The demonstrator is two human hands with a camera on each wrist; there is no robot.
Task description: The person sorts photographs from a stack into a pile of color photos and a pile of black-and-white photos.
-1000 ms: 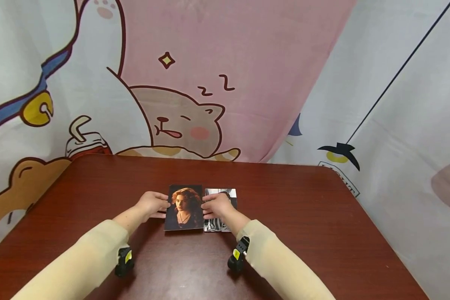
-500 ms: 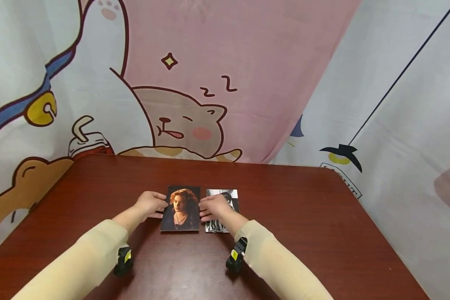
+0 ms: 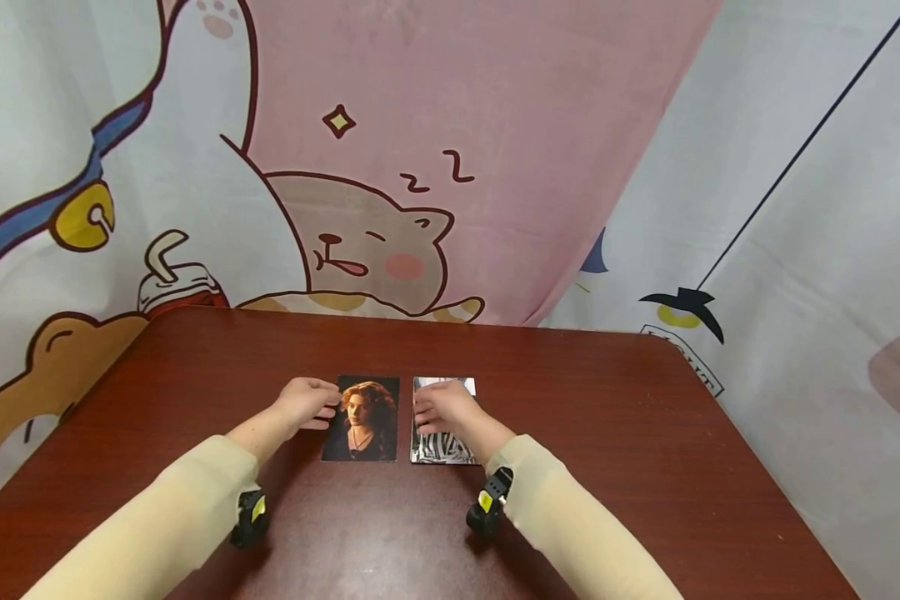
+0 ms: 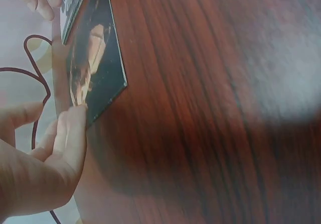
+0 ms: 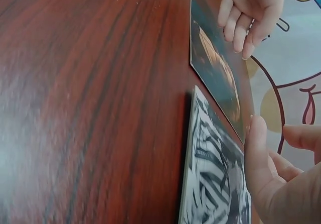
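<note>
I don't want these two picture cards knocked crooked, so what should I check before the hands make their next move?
1. Dark rectangular portrait card flat on the reddish-brown wood-grain table, picture side up: ok.
2. Black-and-white striped rectangular card beside it, with a narrow gap between: ok.
3. Black-and-white card fully visible in the head view: not ok; the bare right hand covers part of it.
4. Bare left hand clear of the dark card: cannot tell; its fingertips overlap the left edge in the head view.
5. Right hand clear of the black-and-white card: cannot tell; contact is unclear.

Portrait card (image 3: 366, 423), striped card (image 3: 442, 450) on brown table (image 3: 607, 425).
</note>
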